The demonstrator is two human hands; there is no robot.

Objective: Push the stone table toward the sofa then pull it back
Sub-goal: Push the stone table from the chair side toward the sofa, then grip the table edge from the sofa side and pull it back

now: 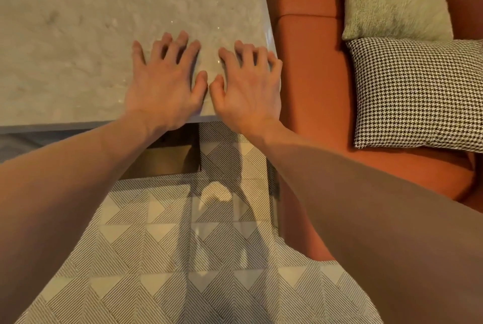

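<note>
The stone table [78, 36] has a pale, mottled beige top that fills the upper left of the head view. Both of my hands lie palm down on its near right corner, thumbs almost touching. My left hand [164, 88] has its fingers spread over the surface. My right hand [248, 88] sits at the table's right edge, its fingers bent at the knuckles with the tips on the stone. The orange sofa [308, 62] stands directly to the right, its seat edge touching or nearly touching the table's right side.
A green fuzzy cushion [394, 2] and a houndstooth cushion [418, 93] lie on the sofa. Below the table is a geometric patterned rug [183, 258]. A brass-coloured table base [167, 156] shows under the near edge.
</note>
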